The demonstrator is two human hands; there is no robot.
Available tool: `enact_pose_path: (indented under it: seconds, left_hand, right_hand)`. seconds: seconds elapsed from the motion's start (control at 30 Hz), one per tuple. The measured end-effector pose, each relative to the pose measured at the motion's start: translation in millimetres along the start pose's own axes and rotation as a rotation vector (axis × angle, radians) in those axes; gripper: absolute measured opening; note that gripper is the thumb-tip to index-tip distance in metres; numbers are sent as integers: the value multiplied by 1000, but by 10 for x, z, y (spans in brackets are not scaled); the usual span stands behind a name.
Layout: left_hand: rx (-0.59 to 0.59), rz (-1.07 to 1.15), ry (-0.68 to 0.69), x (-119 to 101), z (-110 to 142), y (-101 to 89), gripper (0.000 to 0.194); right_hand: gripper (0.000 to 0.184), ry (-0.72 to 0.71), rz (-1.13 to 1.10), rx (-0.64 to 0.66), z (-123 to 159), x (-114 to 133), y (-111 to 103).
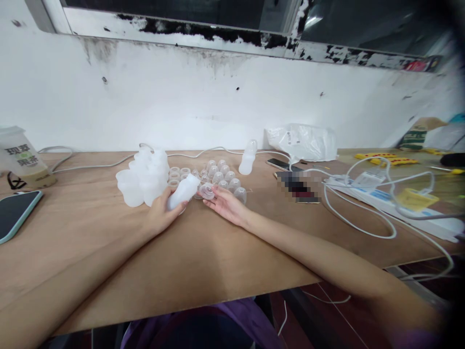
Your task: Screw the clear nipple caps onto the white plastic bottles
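My left hand [162,208] grips a frosted white baby bottle [182,192], tilted with its neck toward the right. In the fingers of my right hand [231,205] is a clear ring with a nipple [207,191], held just right of the bottle's neck and apart from it. A cluster of similar white bottles [143,179] stands left of my hands. Behind them sit several clear rings [175,173], small nipples [195,173] and rows of clear domed caps [219,177]. One capped bottle [247,157] stands upright near the wall.
A white plastic bag [303,141] lies against the wall. On the right are phones [283,165], a power strip [385,196] with looping cables and yellow items [387,159]. At the left are a drink cup [25,157] and a phone [18,213]. The wooden table [203,271] ends near my body.
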State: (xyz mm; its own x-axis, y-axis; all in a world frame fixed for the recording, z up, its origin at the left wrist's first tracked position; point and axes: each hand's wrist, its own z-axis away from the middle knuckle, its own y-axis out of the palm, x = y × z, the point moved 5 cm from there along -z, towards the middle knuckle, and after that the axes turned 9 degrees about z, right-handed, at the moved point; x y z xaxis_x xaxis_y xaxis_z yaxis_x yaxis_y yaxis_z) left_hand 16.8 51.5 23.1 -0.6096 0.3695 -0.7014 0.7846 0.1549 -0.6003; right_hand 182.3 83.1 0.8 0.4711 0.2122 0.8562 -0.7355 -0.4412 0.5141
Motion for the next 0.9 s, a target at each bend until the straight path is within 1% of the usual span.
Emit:
enact_pose_path:
  seconds: [0.07,0.13,0.2,0.27,0.37,0.47,0.57,0.67,0.73,0.8,0.83,0.9]
  left_hand:
    - [13,-1,23,-15,9,0,40]
    - [32,1,78,-51,20,0,42]
    - [44,4,146,-92,31,-3,43]
    - [48,14,190,-117,39,-8,43]
    - [67,55,193,-114,37,-11,43]
    - [106,126,156,-92,26,-14,41]
    - [141,220,90,-81,14,-27,38]
    - [195,357,-51,-66,14,-20,38]
    - [279,456,-165,-56,33,19,39]
    - [341,508,-229,-55,52,50,41]
    - [344,507,-235,-53,54,52,41]
    - [300,458,-204,-46,45,34,43]
  right_hand:
    - [20,-20,17,-32,1,25,-22]
    - [24,-61,59,-71,7,76,-47]
    - [28,-129,157,-85,22,151,-53]
    - [31,-215,319,-46,43,233,-23]
    - [38,-330,579,33,76,314,28]
    - [41,-360,756,95,82,319,37]
    - [36,-396,858,168,91,314,56]
    - [31,-477,911,204,138,343,106]
    - [27,-511,963,203,178,360,145]
    - [25,-507,1007,184,204,364,168]
    - [26,-492,1012,166,207,362,167]
    - [31,-446,994,124,196,351,144]
